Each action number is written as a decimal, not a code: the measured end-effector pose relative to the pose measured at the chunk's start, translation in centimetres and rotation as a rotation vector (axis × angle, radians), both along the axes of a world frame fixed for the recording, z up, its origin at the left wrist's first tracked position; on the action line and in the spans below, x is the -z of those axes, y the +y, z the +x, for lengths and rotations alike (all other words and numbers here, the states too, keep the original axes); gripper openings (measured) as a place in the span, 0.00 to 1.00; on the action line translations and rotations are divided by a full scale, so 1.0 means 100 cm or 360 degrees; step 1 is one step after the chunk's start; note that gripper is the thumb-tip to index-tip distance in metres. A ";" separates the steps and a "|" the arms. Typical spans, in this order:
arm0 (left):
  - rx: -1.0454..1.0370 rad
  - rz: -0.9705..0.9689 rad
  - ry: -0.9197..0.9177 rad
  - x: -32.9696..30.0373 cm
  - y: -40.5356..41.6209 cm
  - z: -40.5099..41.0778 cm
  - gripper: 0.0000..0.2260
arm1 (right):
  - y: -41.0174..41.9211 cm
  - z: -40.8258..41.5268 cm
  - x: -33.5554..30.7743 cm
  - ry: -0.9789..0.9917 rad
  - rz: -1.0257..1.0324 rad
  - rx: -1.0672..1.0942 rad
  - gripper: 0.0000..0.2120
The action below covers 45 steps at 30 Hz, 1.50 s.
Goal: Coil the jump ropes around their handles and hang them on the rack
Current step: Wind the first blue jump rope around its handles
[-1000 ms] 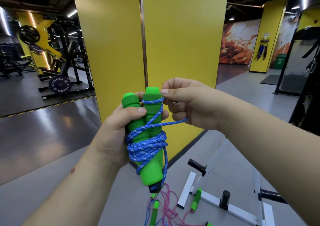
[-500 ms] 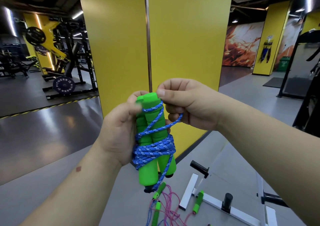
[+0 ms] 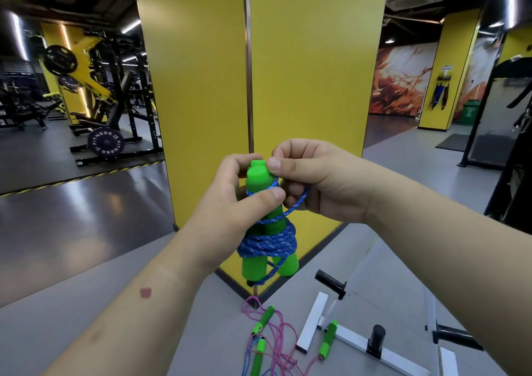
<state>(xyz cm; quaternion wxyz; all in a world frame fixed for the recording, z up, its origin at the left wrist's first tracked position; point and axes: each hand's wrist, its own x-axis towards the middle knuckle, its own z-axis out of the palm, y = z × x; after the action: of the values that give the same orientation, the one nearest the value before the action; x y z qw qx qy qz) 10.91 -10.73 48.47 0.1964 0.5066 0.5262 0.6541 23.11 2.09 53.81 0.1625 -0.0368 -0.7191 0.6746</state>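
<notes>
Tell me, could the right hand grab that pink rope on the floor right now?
Probably not: the right hand pinches the blue rope, and the pink rope lies far below on the floor.

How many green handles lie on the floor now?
4: one beside the pink rope, two below it, one against the white rack. More may lie outside the picture.

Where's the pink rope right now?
Head view: the pink rope lies tangled on the floor, bottom centre, left of the white rack.
</notes>
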 end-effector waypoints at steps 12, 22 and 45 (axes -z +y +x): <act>-0.0106 0.0162 0.0055 0.008 -0.002 0.002 0.19 | 0.000 0.001 0.003 0.0124 0.0147 0.0159 0.10; -0.0288 0.0199 0.0079 0.017 0.004 0.004 0.11 | -0.009 -0.003 0.011 0.0177 0.0538 0.0502 0.04; 0.0174 -0.0095 -0.0154 0.068 0.085 -0.005 0.17 | 0.047 0.000 0.056 -0.0019 0.0616 0.0698 0.05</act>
<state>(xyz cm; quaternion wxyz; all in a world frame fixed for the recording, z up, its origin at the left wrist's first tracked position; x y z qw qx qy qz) 10.37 -2.19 41.62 0.2721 0.4962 0.5069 0.6502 23.09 6.84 48.26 0.3043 -0.1639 -0.8102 0.4735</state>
